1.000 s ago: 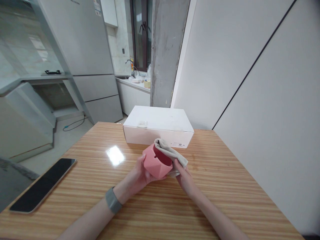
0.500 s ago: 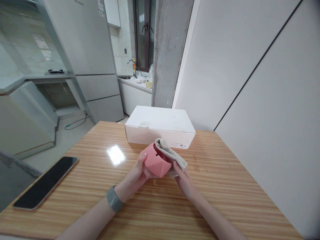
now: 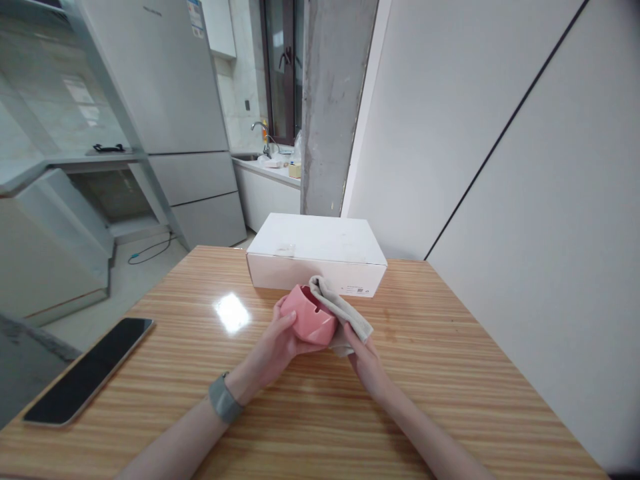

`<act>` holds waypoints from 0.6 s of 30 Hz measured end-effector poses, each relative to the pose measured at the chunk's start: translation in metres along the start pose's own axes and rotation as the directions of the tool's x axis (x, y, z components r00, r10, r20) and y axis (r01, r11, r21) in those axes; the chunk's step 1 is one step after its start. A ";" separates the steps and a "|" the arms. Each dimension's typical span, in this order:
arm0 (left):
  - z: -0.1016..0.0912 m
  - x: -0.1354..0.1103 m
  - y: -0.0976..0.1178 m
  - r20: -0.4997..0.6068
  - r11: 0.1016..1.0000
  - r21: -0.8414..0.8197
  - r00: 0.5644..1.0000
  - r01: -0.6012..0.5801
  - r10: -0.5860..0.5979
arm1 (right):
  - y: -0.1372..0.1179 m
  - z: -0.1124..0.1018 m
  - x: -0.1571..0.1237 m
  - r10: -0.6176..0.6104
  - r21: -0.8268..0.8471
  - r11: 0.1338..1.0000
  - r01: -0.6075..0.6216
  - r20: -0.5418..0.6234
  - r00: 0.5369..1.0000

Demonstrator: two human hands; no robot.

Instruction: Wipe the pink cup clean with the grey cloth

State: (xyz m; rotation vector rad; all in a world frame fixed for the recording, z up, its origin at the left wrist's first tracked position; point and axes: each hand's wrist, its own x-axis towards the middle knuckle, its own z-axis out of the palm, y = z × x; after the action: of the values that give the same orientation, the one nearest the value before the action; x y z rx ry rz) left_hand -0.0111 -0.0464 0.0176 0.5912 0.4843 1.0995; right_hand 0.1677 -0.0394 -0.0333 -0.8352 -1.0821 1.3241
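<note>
My left hand (image 3: 281,339) is closed around a pink faceted ashtray (image 3: 316,323), thumb on its near side. The ashtray is tilted, and small notches show in its rim. A folded grey cloth (image 3: 340,308) lies against its right side and over part of the opening. My right hand (image 3: 364,353) grips this cloth from the right, its fingers partly hidden beneath the folds. Both hands are above the wooden table (image 3: 430,373), in front of a white box (image 3: 315,250).
A black-screened phone (image 3: 90,370) lies along the table's left edge. The white wall (image 3: 475,100) runs close by on the right. Past the table are a fridge (image 3: 150,87) and a counter with a sink faucet (image 3: 265,133).
The ashtray has turned in my left hand and shifted slightly left, so its faceted side faces differently. The cloth remains against its rim in my right hand. The view has moved slightly.
</note>
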 end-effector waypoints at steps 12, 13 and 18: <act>-0.005 0.003 0.002 -0.006 0.990 -0.130 0.998 0.060 -0.062 | -0.020 0.011 -0.002 0.007 -0.001 1.000 -0.007 0.099 0.995; -0.006 0.002 0.002 -0.008 0.994 -0.098 0.998 0.054 -0.055 | -0.019 0.009 -0.002 0.015 -0.007 1.000 -0.014 0.094 0.995; -0.013 0.003 -0.002 0.009 0.998 0.020 0.998 0.055 -0.055 | -0.013 -0.002 0.000 0.041 -0.025 0.999 -0.040 0.040 0.998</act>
State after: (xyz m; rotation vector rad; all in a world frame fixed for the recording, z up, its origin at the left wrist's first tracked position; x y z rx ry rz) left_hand -0.0172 -0.0421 0.0060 0.5963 0.5011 1.0400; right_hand 0.1737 -0.0402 -0.0218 -0.8552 -1.1197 1.3698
